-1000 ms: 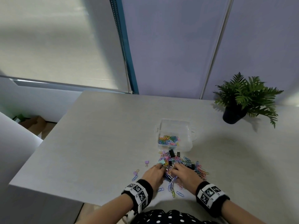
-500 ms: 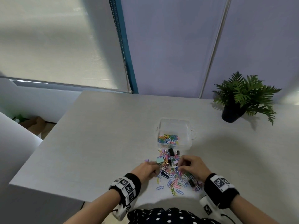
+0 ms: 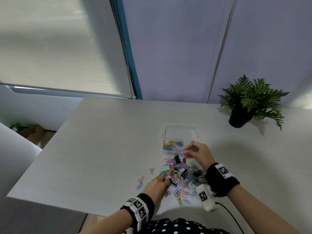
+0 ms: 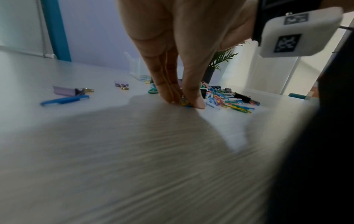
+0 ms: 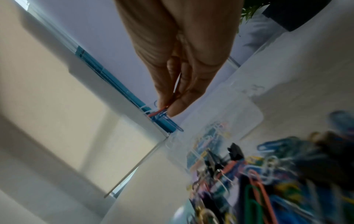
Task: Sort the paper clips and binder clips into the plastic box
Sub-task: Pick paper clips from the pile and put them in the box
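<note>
A clear plastic box [image 3: 194, 130] stands on the table, with coloured paper clips [image 3: 173, 146] in its near compartment. In front of it lies a heap of paper clips and black binder clips [image 3: 184, 173]. My right hand [image 3: 184, 152] hovers at the box's near edge and pinches a red and a blue paper clip [image 5: 164, 116] between thumb and fingertips [image 5: 177, 108]. My left hand [image 3: 166, 179] is at the heap's near left side. Its thumb and fingertips [image 4: 166, 97] press onto the table around a small paper clip [image 4: 184, 101].
Two purple binder clips [image 3: 152, 170] [image 3: 140, 180] and a blue paper clip [image 3: 139, 185] lie apart, left of the heap. A potted fern [image 3: 244, 105] stands at the far right. The table's left edge [image 3: 42, 152] and near edge are close to my left hand.
My right hand has risen from the heap and moved to the box with paper clips pinched. My left hand has stayed low at the heap's near left side.
</note>
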`<state>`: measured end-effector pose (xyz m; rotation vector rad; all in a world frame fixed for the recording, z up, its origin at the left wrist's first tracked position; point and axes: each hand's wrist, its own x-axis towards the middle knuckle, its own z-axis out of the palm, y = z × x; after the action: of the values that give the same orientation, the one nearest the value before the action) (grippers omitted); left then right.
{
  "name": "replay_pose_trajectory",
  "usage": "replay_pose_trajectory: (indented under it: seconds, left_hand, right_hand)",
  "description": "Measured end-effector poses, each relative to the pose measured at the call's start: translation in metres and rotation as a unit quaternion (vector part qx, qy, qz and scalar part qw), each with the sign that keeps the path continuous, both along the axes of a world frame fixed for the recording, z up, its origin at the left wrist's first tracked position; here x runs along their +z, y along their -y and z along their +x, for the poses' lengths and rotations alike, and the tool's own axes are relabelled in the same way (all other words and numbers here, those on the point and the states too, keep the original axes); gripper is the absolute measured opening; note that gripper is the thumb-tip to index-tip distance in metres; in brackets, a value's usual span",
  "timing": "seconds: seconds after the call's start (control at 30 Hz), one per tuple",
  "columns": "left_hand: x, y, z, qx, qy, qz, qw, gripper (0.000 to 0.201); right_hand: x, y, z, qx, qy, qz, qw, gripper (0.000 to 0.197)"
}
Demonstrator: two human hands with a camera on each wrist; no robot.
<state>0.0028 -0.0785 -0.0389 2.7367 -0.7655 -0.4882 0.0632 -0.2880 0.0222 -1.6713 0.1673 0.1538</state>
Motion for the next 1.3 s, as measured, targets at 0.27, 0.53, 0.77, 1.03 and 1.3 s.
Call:
replay_pose_trajectory:
  seconds: [0.27,0.53,0.77,1.03,1.3]
  left_hand:
    - [-0.002,0.003,-0.002,0.062,-0.014,-0.007,0.998,0.014]
    - [0.001,0.005,-0.005,0.101,-0.020,-0.027,0.994,0.019]
    - [0.002,0.006,-0.002,0.109,-0.041,-0.018,0.993,0.013]
    - [0.008,0.008,0.006,0.062,-0.046,0.056,0.995,0.026]
    - [0.013,0.004,0.006,0.039,-0.053,0.049,0.997,0.022]
  right_hand:
    - [-0.004,-0.010,0.051,-0.078,0.005,0.001,0.997,0.019]
    - [-0.005,-0.018,0.051,0.039,0.018,-0.211,0.977,0.012]
    - [-0.007,-0.012,0.006,0.203,0.112,-0.312,0.921,0.005]
    - [-0.027,-0.004,-0.061,0.398,0.125,-0.432,0.800,0.016]
    - [-0.034,-0.023,-0.077,0.431,0.127,-0.517,0.728,0.049]
